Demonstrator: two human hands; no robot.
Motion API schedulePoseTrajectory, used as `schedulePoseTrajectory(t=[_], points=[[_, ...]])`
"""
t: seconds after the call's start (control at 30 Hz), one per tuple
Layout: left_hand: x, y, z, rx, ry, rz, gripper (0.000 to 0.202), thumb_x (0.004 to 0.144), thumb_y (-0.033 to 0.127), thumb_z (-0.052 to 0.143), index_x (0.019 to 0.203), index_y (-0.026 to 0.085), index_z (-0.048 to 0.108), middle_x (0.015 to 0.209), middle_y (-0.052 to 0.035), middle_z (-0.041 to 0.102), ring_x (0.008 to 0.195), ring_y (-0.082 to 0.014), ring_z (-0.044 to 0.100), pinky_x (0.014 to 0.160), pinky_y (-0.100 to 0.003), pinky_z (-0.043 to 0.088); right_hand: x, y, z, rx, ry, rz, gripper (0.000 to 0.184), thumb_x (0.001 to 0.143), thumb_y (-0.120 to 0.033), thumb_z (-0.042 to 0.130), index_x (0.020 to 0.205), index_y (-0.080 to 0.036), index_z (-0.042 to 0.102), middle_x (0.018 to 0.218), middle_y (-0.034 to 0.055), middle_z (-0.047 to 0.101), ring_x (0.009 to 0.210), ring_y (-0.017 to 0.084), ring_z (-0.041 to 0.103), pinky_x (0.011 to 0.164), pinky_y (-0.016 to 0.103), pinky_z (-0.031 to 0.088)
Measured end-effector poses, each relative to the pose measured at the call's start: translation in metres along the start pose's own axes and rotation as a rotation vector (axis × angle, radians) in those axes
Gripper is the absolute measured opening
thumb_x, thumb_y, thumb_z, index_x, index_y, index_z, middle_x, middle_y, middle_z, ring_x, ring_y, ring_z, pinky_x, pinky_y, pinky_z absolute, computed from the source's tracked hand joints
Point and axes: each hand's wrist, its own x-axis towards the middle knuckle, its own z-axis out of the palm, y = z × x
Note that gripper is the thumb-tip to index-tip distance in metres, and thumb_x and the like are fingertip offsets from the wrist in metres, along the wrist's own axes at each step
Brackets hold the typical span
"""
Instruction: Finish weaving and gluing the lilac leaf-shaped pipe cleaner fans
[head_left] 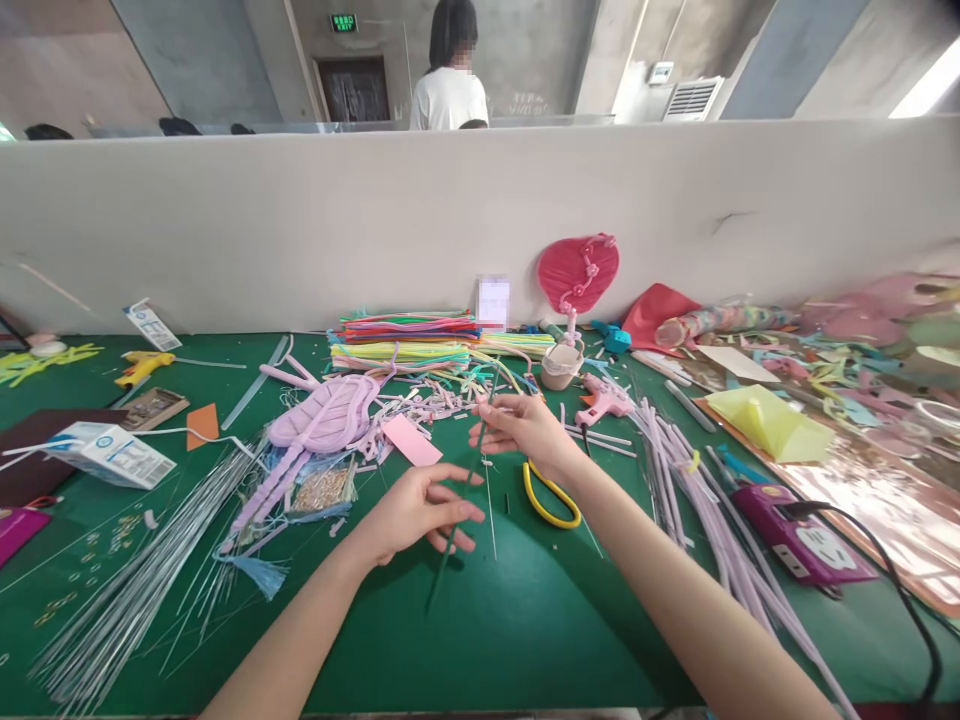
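A thin dark green stem (441, 578), wire-like, slants over the middle of the table. Near its upper end my right hand (529, 430) pinches it between thumb and fingertips. Lower down, the stem passes among the fingers of my left hand (416, 515), which are spread loosely and not visibly gripping it. Under my hands a thin pale wire (491, 520) lies on the green table. Yellow-handled scissors (551, 510) are beside my right wrist, their blades hidden. A pink card (412, 442) lies beyond my left hand.
Left are a lilac leaf-shaped fan (326, 415), loose wires (150, 580) and a yellow glue gun (142, 368). Behind lie bundled pipe cleaners (405, 355). To the right are a pink glue gun (604, 400), lilac strips (720, 530) and a purple corded box (802, 535). A partition (300, 220) stands behind.
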Motion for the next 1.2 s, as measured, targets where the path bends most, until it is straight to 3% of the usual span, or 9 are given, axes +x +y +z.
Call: schedulePoseTrajectory(t=[0.13,0.43,0.67,0.77,0.9,1.2], points=[[-0.017,0.012,-0.021,0.153,-0.209,-0.156,0.040,0.076,0.042,0.072,0.104,0.019,0.055,0.093,-0.0097,0.076,0.067,-0.0211,0.074,0.049,-0.020,0.050,-0.032,0.009,0.001,0.070,0.011,0.013,0.031,0.076,-0.043,0.074,0.080,-0.015,0.064,0.079,0.0062,0.074,0.067,0.014,0.073,0.061,0.021,0.060],[-0.031,0.023,-0.047,0.202,-0.434,-0.311,0.033,0.075,0.038,0.075,0.094,0.020,0.055,0.087,-0.0060,0.077,0.063,-0.0177,0.073,0.049,-0.017,0.049,-0.060,0.003,0.013,0.176,-0.042,0.030,0.041,0.078,-0.050,0.069,0.098,-0.014,0.070,0.079,0.0075,0.075,0.072,0.018,0.074,0.065,0.026,0.061],[-0.029,0.021,-0.050,0.164,-0.480,-0.332,0.031,0.074,0.036,0.077,0.096,0.021,0.060,0.085,-0.0053,0.078,0.065,-0.0179,0.074,0.049,-0.016,0.050,-0.067,-0.002,0.002,0.153,-0.017,-0.003,0.043,0.082,-0.051,0.065,0.102,-0.014,0.072,0.083,0.0091,0.076,0.074,0.018,0.074,0.068,0.027,0.061],[-0.028,0.022,-0.048,0.177,-0.477,-0.348,0.042,0.075,0.036,0.076,0.113,0.023,0.062,0.087,-0.0058,0.078,0.067,-0.0187,0.074,0.052,-0.018,0.051,-0.069,-0.004,0.000,0.154,-0.012,-0.008,0.043,0.082,-0.051,0.065,0.104,-0.014,0.072,0.083,0.0090,0.076,0.074,0.018,0.074,0.068,0.027,0.061],[-0.028,0.022,-0.047,0.202,-0.478,-0.352,0.062,0.076,0.038,0.074,0.133,0.027,0.054,0.091,-0.0064,0.078,0.070,-0.0181,0.074,0.053,-0.017,0.052,-0.069,-0.003,0.001,0.154,0.000,-0.001,0.042,0.082,-0.051,0.065,0.104,-0.016,0.072,0.082,0.0082,0.076,0.073,0.017,0.074,0.069,0.028,0.061],[-0.023,0.017,-0.048,0.195,-0.525,-0.337,0.061,0.080,0.033,0.071,0.138,0.027,0.050,0.093,-0.0064,0.077,0.072,-0.0187,0.075,0.054,-0.017,0.052,-0.069,0.000,-0.002,0.149,0.007,0.001,0.041,0.082,-0.050,0.066,0.102,-0.015,0.073,0.086,0.0092,0.076,0.073,0.017,0.074,0.068,0.027,0.061]])
